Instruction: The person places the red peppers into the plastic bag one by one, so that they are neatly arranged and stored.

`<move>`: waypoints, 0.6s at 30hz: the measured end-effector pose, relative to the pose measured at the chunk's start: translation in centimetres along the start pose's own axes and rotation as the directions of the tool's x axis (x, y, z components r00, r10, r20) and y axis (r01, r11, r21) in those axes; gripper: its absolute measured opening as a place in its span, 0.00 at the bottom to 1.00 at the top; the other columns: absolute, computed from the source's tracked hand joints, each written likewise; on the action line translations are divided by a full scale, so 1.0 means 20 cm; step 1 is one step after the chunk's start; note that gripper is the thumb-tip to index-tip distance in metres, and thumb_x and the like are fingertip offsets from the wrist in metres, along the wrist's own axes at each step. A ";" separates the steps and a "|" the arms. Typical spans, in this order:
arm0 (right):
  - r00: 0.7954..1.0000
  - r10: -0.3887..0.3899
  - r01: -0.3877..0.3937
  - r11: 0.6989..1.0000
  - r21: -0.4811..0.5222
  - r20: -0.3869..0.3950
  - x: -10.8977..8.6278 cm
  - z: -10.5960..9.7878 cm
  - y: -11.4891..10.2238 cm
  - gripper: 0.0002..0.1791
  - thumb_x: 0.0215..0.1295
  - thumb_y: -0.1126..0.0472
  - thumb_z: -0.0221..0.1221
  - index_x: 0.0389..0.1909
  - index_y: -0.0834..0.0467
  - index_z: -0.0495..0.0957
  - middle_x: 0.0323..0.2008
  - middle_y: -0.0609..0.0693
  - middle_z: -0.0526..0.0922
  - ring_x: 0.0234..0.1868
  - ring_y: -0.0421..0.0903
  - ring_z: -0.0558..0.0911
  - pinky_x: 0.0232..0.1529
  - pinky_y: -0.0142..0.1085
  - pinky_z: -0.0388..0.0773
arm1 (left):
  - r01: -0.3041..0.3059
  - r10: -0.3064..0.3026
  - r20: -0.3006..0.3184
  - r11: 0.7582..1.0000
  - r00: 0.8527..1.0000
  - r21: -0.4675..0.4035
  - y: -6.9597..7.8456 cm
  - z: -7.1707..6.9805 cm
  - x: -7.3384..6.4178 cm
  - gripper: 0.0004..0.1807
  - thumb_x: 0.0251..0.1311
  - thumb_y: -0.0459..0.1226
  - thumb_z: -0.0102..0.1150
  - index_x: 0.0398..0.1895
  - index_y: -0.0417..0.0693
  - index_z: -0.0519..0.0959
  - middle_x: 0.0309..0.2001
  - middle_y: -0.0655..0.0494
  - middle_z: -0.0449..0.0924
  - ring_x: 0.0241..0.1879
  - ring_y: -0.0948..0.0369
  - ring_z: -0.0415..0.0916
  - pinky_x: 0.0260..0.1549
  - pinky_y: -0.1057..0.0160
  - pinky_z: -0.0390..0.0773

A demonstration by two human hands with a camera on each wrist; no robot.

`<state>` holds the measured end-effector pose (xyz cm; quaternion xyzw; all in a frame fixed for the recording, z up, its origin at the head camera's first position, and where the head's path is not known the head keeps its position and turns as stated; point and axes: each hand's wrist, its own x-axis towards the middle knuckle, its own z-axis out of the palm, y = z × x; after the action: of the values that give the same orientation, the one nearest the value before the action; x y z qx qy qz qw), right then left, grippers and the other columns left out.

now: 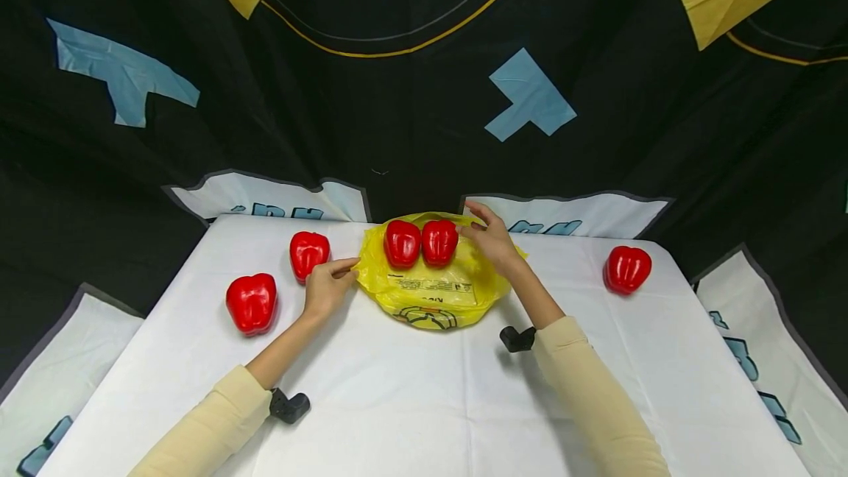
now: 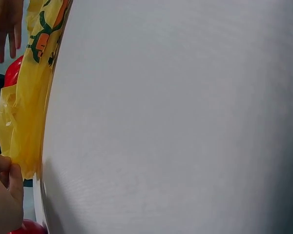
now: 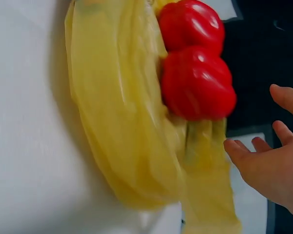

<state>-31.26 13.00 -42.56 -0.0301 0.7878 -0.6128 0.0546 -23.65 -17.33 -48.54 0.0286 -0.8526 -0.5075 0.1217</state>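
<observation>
A yellow plastic bag point(image 1: 371, 271) with dark print lies near the table's back edge. Two red bell peppers, a left one point(image 1: 402, 244) and a right one point(image 1: 440, 243), sit side by side on its far part. My left hand point(image 1: 326, 290) pinches the bag's left edge between thumb and fingers, also visible in the left wrist view. Over the bag's right side is my right hand point(image 1: 493, 240), its fingers spread beside the right pepper. The right wrist view shows that hand point(image 3: 271, 158) holding nothing and apart from the peppers.
Two more red peppers, one farther back point(image 1: 308, 254) and one nearer point(image 1: 252, 304), stand left of the bag. Another pepper point(image 1: 626, 269) is at the far right. A white cloth covers the table point(image 1: 397, 396); a black curtain point(image 1: 397, 124) hangs behind.
</observation>
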 end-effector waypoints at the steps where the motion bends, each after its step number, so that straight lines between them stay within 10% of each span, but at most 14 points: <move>1: 1.000 -0.013 0.013 1.000 -0.009 -0.005 -0.01 -0.03 0.00 0.32 0.70 0.63 0.60 0.73 0.53 0.64 0.74 0.54 0.60 0.72 0.57 0.63 0.68 0.45 0.65 | -0.001 0.001 -0.001 1.000 1.000 0.001 0.00 0.00 0.00 0.13 0.61 0.27 0.64 0.50 0.36 0.85 0.45 0.41 0.86 0.44 0.49 0.85 0.38 0.74 0.78; 18: 0.983 -0.163 0.145 0.973 -0.181 -0.087 -0.28 -0.71 0.10 0.29 0.73 0.64 0.57 0.72 0.63 0.64 0.71 0.59 0.65 0.72 0.57 0.62 0.67 0.42 0.66 | -0.006 0.006 0.014 1.000 1.000 -0.023 0.01 0.01 0.00 0.14 0.61 0.26 0.63 0.50 0.34 0.84 0.47 0.40 0.85 0.46 0.48 0.84 0.36 0.80 0.74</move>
<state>-27.40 27.71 -40.70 -0.0648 0.8352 -0.5449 -0.0360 -23.79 -17.03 -48.55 0.0208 -0.8477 -0.5168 0.1174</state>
